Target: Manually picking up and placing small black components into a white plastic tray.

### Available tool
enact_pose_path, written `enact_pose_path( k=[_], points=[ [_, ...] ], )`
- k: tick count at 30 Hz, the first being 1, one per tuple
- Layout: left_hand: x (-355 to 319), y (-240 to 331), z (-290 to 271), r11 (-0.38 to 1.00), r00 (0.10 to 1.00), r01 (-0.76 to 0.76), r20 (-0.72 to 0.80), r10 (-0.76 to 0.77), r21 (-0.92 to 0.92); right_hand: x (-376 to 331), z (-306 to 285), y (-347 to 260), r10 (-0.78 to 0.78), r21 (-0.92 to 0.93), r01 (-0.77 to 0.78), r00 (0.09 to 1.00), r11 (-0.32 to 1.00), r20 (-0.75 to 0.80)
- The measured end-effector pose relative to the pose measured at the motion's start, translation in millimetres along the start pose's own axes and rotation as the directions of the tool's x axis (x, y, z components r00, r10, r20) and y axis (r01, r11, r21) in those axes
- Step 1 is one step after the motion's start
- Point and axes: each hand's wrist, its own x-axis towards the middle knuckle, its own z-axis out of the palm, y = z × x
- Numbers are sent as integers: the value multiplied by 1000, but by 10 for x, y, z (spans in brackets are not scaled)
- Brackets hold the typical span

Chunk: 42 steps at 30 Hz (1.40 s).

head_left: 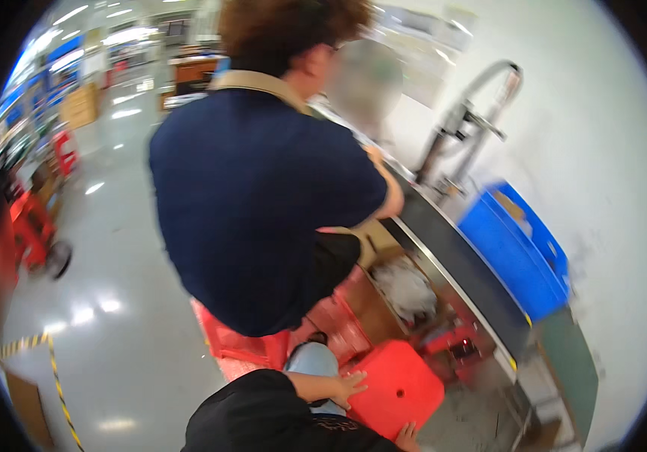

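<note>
A red plastic stool (397,386) with a rounded square seat and a small hole in its middle is just ahead of me. At its left edge, my left hand (347,388) grips the rim with fingers laid over the seat. My right hand (408,437) holds the near edge; only its fingers show, the rest being hidden by my black sleeve. The stool's legs are out of sight beneath the seat.
A person in a dark blue shirt (263,181) sits ahead on a red seat (244,350), beside a long dark-topped bench (459,248). A blue bin (515,256) stands on the bench. Below are an open carton (380,305) and a white bag (406,290). Striped floor tape (56,377) runs at left.
</note>
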Motion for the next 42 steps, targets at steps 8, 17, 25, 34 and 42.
enact_pose_path(
  k=[8, 17, 25, 34, 42],
  points=[
    [-231, 84, -210, 997, 987, 65, -152, -57, 46, 2051, -2028, 515, -204, 205, -528, 61, 824, 977],
    [-162, 340, -471, 971, 961, 152, 203, -189, 183, 2289, -2196, 290, -143, 165, -312, 92, 936, 985],
    [-14, 750, -407, 791, 826, 335, 245, -508, 512, 2093, -2101, 311, -317, 565, -643, 469, 517, 824],
    [134, 713, -299, 771, 869, 299, 174, -464, 562, 1807, -1836, 495, -298, 704, -681, 642, 200, 706],
    [553, 1104, -210, 493, 582, 442, 179, -793, 749, 1807, -2019, 506, -343, 747, -598, 664, 289, 664]
  ],
)
